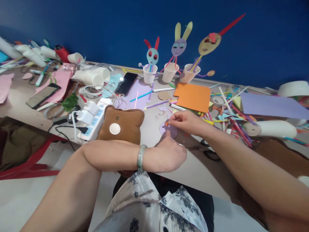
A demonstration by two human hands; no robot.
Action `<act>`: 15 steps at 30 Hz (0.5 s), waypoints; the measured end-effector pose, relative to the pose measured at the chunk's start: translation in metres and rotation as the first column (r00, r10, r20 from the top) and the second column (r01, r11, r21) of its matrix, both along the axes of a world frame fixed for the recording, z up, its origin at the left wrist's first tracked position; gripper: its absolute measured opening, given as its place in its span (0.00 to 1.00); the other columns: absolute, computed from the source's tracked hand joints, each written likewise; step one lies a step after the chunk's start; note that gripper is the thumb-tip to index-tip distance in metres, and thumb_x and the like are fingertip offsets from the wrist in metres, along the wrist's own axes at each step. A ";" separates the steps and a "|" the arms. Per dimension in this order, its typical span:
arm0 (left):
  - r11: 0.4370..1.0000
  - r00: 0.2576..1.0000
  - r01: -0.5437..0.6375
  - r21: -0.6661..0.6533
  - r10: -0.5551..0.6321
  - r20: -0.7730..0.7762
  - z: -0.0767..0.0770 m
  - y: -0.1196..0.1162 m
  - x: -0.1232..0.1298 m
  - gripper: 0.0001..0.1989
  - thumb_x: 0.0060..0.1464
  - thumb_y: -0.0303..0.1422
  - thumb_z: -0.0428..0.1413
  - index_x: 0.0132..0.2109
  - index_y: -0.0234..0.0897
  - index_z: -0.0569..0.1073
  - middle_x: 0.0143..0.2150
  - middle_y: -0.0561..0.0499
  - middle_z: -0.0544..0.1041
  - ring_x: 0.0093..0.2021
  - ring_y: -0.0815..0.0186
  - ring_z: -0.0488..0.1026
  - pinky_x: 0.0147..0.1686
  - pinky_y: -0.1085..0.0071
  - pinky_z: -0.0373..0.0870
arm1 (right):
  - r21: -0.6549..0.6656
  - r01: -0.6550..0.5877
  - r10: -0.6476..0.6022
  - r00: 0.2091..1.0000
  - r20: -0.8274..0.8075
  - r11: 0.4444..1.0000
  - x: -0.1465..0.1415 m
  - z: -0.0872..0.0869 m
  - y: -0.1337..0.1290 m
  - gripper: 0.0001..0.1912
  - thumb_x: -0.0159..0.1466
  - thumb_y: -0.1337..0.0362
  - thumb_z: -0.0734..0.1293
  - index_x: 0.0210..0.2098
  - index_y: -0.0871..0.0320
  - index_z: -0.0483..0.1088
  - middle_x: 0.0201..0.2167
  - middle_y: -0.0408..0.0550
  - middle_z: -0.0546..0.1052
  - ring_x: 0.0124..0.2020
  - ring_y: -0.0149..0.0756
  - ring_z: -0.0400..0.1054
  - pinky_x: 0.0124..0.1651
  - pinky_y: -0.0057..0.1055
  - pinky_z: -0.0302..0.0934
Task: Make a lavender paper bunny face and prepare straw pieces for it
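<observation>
On the tabletop in front of me lies a small purple paper circle [164,131]. My left hand [170,154], wearing a bangle, is mostly curled, with one fingertip pressing the circle's near edge against the table. From the right, my right hand [185,121] reaches over the circle, thumb and fingers pinched on a small orange paper piece [166,123]. That piece is at the circle's upper part; whether it touches is unclear. Black-handled scissors [211,154] rest partly under my right forearm. An orange paper sheet [193,96] lies just beyond my right hand.
Behind stand paper cups [149,74] with paper-faced puppets. To the left are a brown cushion-like pad [124,124], a power strip [93,124] with chargers, and phones [126,83]. Pipe cleaners, a pile of coloured scraps and a purple sheet [270,104] crowd the right.
</observation>
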State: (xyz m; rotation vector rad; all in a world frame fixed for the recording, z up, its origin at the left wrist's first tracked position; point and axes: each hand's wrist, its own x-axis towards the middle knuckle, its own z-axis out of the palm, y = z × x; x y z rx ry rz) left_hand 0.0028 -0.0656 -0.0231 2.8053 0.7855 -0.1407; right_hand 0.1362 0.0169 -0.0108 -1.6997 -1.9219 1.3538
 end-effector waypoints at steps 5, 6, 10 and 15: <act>0.995 0.995 -0.084 -0.051 0.086 0.049 -0.009 0.004 -0.001 0.12 0.62 0.35 0.56 0.34 0.37 0.81 0.27 0.43 0.80 0.37 0.49 0.79 0.57 0.33 0.61 | 0.048 -0.138 0.135 0.989 0.064 0.989 -0.001 -0.006 0.008 0.08 0.57 0.62 0.69 0.22 0.56 0.77 0.19 0.41 0.77 0.18 0.29 0.64 0.17 0.25 0.55; 0.992 0.995 -0.092 -0.081 0.096 0.040 -0.009 0.004 -0.001 0.13 0.63 0.38 0.56 0.35 0.37 0.81 0.28 0.43 0.80 0.37 0.50 0.79 0.57 0.32 0.60 | 0.067 -0.159 0.154 0.986 0.068 0.985 -0.001 -0.008 0.010 0.08 0.57 0.62 0.69 0.22 0.55 0.77 0.19 0.41 0.77 0.17 0.29 0.64 0.17 0.25 0.54; 0.987 0.996 -0.088 -0.136 0.092 0.022 -0.004 0.002 -0.001 0.17 0.65 0.42 0.54 0.40 0.35 0.82 0.31 0.41 0.81 0.38 0.51 0.79 0.58 0.30 0.59 | 0.138 -0.181 0.174 0.983 0.065 0.974 -0.002 -0.015 0.016 0.09 0.55 0.63 0.69 0.20 0.55 0.76 0.18 0.41 0.77 0.17 0.29 0.65 0.16 0.24 0.53; 0.977 0.997 -0.082 -0.197 0.077 -0.032 0.006 0.005 -0.002 0.20 0.66 0.44 0.53 0.43 0.33 0.82 0.34 0.38 0.82 0.38 0.50 0.80 0.58 0.30 0.58 | 0.068 -0.151 0.141 0.981 0.130 0.986 -0.008 -0.016 0.019 0.08 0.55 0.64 0.71 0.19 0.55 0.77 0.17 0.40 0.76 0.16 0.28 0.62 0.17 0.25 0.51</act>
